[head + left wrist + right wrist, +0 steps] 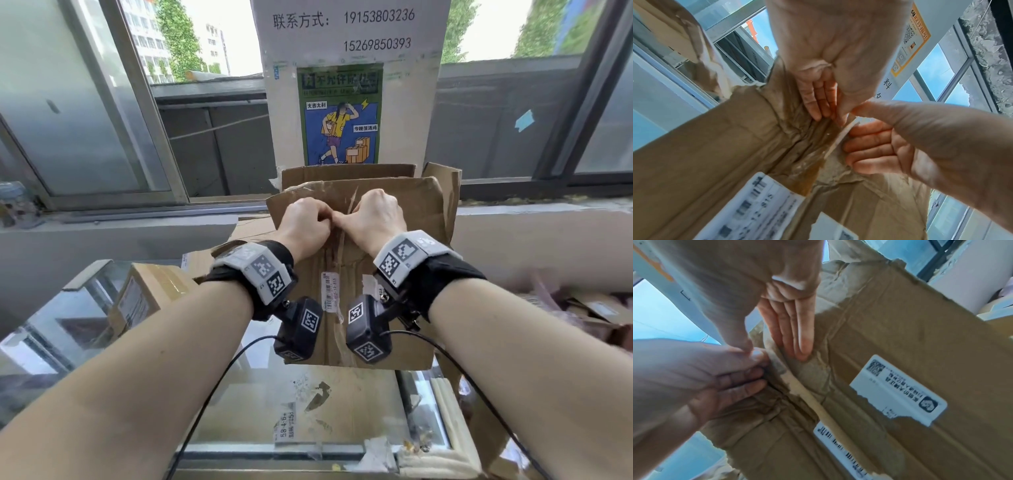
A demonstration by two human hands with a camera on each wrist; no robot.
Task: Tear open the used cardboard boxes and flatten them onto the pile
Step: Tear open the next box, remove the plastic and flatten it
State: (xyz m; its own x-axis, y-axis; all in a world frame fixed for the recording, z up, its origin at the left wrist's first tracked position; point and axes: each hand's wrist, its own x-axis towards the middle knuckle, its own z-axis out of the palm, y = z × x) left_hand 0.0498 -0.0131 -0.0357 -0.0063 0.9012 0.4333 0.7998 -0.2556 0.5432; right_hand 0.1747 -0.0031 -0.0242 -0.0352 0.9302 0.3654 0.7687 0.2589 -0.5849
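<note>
Standing upright before the person, a worn box (359,260) is held above a glass counter (301,404), in front of a pillar bearing a poster (339,114). More cardboard (370,171) sits behind it by the window sill. Both hands meet at the centre seam near the top edge. The left hand (303,222) and right hand (375,217) each grasp the crumpled cardboard, fingers on the near face, thumbs touching. A barcode label (330,291) and a torn label (898,389) sit below the hands.
</note>
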